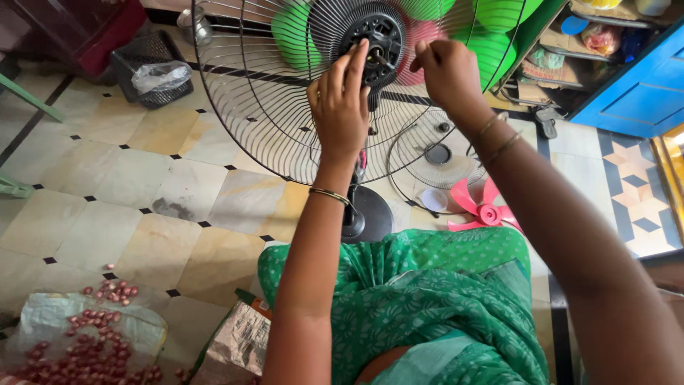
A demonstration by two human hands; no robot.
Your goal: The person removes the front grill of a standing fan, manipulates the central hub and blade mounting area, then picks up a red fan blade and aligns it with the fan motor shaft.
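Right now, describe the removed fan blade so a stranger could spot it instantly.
Start at the pedestal fan's round black base on the tiled floor. Just right of it, below the loose wire guard lying flat, lies the fan blade. It is the only pink, petal-shaped piece on the floor.

We have a single view, from a camera worn on the person's head, looking steeply down and forward past the green-clad lap to the tiled floor (107,178). It sits close: both forearms rise from 6 o'clock toward 12 o'clock, where the fan's wire guard (271,107) fills the upper frame.
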